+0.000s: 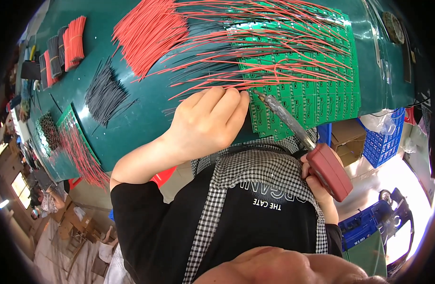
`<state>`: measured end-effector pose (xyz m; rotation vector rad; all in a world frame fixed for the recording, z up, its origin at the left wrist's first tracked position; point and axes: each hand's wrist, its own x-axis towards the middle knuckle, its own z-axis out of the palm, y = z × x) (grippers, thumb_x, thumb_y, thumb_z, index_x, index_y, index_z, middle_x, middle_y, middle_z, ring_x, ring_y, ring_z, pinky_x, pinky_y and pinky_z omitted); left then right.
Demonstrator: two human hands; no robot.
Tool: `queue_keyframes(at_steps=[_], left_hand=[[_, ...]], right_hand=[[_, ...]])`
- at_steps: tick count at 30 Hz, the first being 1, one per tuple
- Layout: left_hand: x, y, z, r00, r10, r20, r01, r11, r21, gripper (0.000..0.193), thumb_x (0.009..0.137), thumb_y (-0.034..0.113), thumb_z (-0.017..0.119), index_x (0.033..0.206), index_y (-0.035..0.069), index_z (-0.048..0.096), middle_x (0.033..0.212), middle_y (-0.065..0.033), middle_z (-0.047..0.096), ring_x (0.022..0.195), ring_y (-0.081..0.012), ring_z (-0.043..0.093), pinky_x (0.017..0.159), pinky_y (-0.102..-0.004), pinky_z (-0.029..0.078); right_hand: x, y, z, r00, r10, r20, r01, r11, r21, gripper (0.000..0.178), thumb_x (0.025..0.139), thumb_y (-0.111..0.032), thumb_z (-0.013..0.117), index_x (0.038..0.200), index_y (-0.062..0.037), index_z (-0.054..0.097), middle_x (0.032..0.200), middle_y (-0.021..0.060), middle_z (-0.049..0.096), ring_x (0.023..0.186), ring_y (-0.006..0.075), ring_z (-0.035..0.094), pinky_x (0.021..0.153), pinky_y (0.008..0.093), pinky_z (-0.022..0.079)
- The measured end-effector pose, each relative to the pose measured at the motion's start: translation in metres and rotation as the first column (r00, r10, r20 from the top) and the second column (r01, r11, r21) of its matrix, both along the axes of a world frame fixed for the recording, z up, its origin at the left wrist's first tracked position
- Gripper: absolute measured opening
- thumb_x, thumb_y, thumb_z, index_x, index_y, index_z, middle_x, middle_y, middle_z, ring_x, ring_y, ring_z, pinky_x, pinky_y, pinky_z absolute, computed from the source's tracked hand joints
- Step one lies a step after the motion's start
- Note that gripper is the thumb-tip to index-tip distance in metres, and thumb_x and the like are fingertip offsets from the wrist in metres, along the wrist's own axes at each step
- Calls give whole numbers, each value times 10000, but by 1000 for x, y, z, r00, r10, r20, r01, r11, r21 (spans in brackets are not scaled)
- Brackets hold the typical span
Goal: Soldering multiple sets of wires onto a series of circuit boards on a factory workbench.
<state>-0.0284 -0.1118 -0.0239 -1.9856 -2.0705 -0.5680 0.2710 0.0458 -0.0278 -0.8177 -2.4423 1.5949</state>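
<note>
In the head view, the left hand (205, 118) is at the near left edge of a green circuit-board panel (317, 102), its fingers bent and their tips drawn close together beside the red wires (298, 71); whether that grip pinches a wire I cannot tell, since the thumb side is hidden. The right hand (314, 177) is wrapped around the red handle of a soldering iron (330, 171), its grip closed on it, and the iron slants up and left so that its tip (259, 94) is just beside the left fingertips, over the panel's near left part. The panel lies on the green tabletop (146, 111), with rows of red and black wires stretched across its far part and hanging past its left edge. Left of it are 1 large heap of red wires (153, 38) and 1 smaller heap of black wires (106, 94); farther left, tied red bundles (74, 41) lie beside dark bundles (54, 54). Near the tabletop's left end, red wires trail from another green board (87, 142). A blue crate (383, 142) stands beyond the tabletop at right.
</note>
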Motion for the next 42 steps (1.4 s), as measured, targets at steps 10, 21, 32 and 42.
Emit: queue_keyframes(at_steps=[10, 21, 32, 42], left_hand=[[16, -4, 26, 998, -53, -20, 56, 985, 164, 346, 599, 35, 660, 939, -31, 674, 887, -98, 618, 742, -217, 625, 586, -282, 517], [0, 20, 3, 995, -103, 9, 103, 995, 11, 244, 610, 79, 609, 824, -35, 641, 738, -41, 502, 675, -155, 527, 531, -228, 445], [-1, 22, 2, 994, -110, 5, 110, 994, 8, 198, 581, 91, 608, 750, -11, 621, 765, -45, 489, 705, -167, 518, 541, -244, 447], [1, 22, 6, 992, -108, -60, 107, 994, -17, 210, 582, 85, 609, 763, -19, 625, 810, -62, 530, 727, -182, 539, 593, -253, 481]], right_hand=[[8, -4, 6, 992, -89, 90, 87, 996, 24, 375, 620, -51, 755, 986, -28, 674, 1019, 164, 671, 876, 317, 676, 782, 365, 534], [26, 1, -9, 993, -60, 98, 65, 997, -46, 567, 731, -287, 797, 1191, -23, 597, 1149, 173, 635, 971, 343, 659, 796, 401, 531], [-1, 13, -1, 996, 46, -76, -48, 999, -20, 675, 695, -270, 819, 1217, 50, 534, 1108, 189, 655, 880, 314, 687, 737, 355, 541], [21, -3, -8, 993, -86, 86, 81, 995, 64, 426, 670, -78, 785, 1070, -16, 652, 1068, 158, 661, 870, 295, 684, 715, 345, 544]])
